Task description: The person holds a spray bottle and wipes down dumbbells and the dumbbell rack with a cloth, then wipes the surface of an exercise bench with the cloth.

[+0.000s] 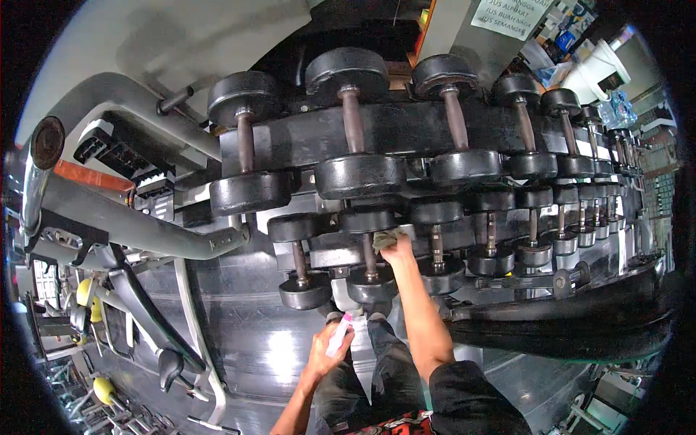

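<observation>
My left hand (323,357) is closed around a small white bottle with a pink top (338,336), held low in front of my legs. With my right arm stretched forward, my right hand (398,251) grips a greyish-green cloth (386,238). The cloth is beside the handle of a black dumbbell (373,286) in the lower row; whether it presses on the handle I cannot tell. To the left sits another dumbbell (304,292), and to the right one with a shinier handle (443,277).
Larger dumbbells (360,176) fill the upper tier of the rack (286,138). A grey machine frame (123,210) stands at the left, with a black padded bench (551,326) at the right. A white bucket (596,74) is at the back right. Dark shiny floor (239,312) lies below.
</observation>
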`<move>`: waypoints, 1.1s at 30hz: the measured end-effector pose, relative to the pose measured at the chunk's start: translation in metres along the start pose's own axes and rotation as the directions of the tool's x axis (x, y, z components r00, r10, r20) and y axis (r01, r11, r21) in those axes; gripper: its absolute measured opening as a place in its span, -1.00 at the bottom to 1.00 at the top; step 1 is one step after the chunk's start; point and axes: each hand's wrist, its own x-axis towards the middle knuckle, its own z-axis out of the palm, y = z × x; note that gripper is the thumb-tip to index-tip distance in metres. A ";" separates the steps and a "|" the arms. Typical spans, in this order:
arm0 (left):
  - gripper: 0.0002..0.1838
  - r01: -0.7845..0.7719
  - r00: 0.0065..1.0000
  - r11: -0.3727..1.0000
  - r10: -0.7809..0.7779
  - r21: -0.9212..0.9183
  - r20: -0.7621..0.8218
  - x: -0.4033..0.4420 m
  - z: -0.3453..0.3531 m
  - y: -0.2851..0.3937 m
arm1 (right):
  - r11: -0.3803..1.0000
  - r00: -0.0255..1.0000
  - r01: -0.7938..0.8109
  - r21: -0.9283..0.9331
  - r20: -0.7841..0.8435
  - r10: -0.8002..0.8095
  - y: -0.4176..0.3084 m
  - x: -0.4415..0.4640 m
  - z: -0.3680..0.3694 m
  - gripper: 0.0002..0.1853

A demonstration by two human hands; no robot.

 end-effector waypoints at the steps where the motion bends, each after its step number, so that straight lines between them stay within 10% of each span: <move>1: -0.85 0.002 1.000 1.000 -0.002 0.003 0.007 -0.002 -0.002 0.000 | 0.997 0.999 0.025 0.074 0.030 -0.027 0.002 -0.008 -0.003 -0.74; 3: -0.84 0.005 1.000 1.000 -0.005 -0.006 0.008 -0.005 -0.003 -0.002 | 0.960 0.980 0.058 0.274 0.166 -0.107 0.017 -0.023 -0.007 -0.75; 4: -0.83 0.008 1.000 1.000 -0.008 -0.016 0.008 -0.004 -0.004 -0.002 | 0.936 0.937 0.308 0.170 -0.221 -0.269 0.039 -0.047 0.028 -0.77; 7: -0.83 0.012 1.000 1.000 -0.012 -0.010 -0.002 -0.003 -0.007 0.003 | 0.922 0.935 0.354 0.153 -0.042 -0.352 0.085 -0.058 0.018 -0.74; 8: -0.83 0.014 1.000 1.000 -0.014 -0.012 -0.001 -0.003 -0.007 0.001 | 0.978 0.780 -0.029 0.206 0.617 -0.107 0.084 -0.069 0.009 -0.70; 10: -0.82 0.042 0.999 0.997 -0.043 -0.060 -0.025 -0.001 -0.006 -0.001 | 0.925 0.935 0.210 -0.316 0.340 -0.097 0.102 -0.094 0.038 -0.66; 14: -0.83 0.069 0.998 0.997 -0.069 -0.019 -0.002 -0.003 -0.009 0.004 | 0.979 0.987 -0.164 0.122 0.020 0.162 0.110 -0.037 0.022 -0.73; 16: -0.83 0.110 0.993 0.991 -0.113 -0.069 -0.033 -0.003 -0.005 -0.001 | 0.929 0.879 -0.231 0.289 0.472 0.072 0.121 0.042 -0.031 -0.74; 20: -0.85 0.278 0.954 0.931 -0.296 -0.238 -0.043 -0.008 -0.004 0.000 | 0.943 0.917 -0.241 0.229 0.371 0.145 0.100 0.068 -0.025 -0.72; 24: -0.85 0.124 0.984 0.974 -0.146 -0.190 -0.103 -0.004 0.002 0.002 | 0.927 0.912 -0.338 0.162 0.301 0.280 0.053 -0.001 -0.001 -0.74; 29: -0.85 0.141 0.986 0.979 -0.152 -0.149 -0.066 -0.006 0.006 0.008 | 0.981 0.996 0.008 0.194 -0.093 0.010 -0.014 -0.079 0.024 -0.70; 33: -0.86 0.100 0.991 0.976 -0.115 -0.192 -0.072 -0.007 0.017 0.005 | 0.957 0.909 0.285 0.054 0.303 -0.288 -0.020 -0.069 0.004 -0.74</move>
